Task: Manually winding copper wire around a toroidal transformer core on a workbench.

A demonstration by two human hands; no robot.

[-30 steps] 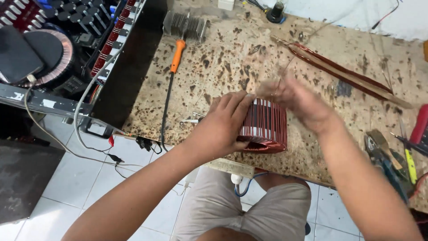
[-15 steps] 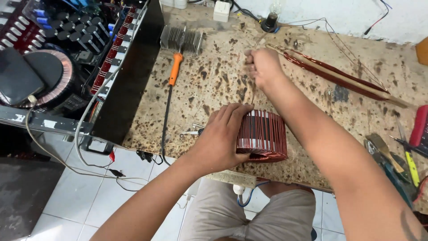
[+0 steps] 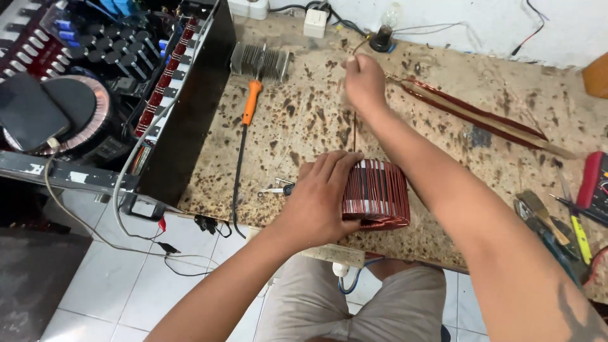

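Two hands: left hand [image 3: 320, 202] clamps red copper-wound toroidal coil [image 3: 377, 193]; right hand [image 3: 364, 82], far, pinches its thin copper wire [image 3: 354, 133] taut.

Bright even light, soft shadows, slight wide-angle edge distortion.
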